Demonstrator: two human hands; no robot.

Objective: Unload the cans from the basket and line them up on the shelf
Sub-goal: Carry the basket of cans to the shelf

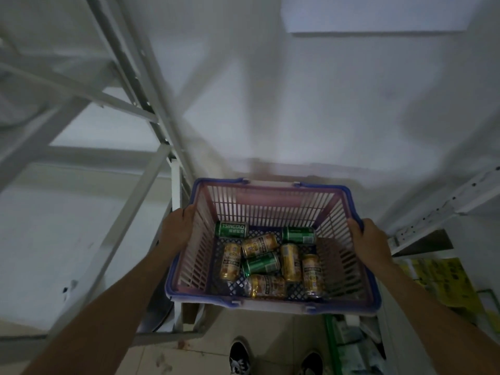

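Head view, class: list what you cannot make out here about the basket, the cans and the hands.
- Left hand fingertips: hidden behind the basket wall.
- Right hand grip: fingers curl over the rim, their tips hidden.
- Gold cans: label print too small and blurred.
- Shelf: smeared by motion, cut off at the left edge.
- Shoes: cut off by the bottom edge.

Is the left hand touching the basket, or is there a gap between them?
Touching. In the head view the left hand grips the left rim of the basket, its fingers curled over the blue edge with no gap showing.
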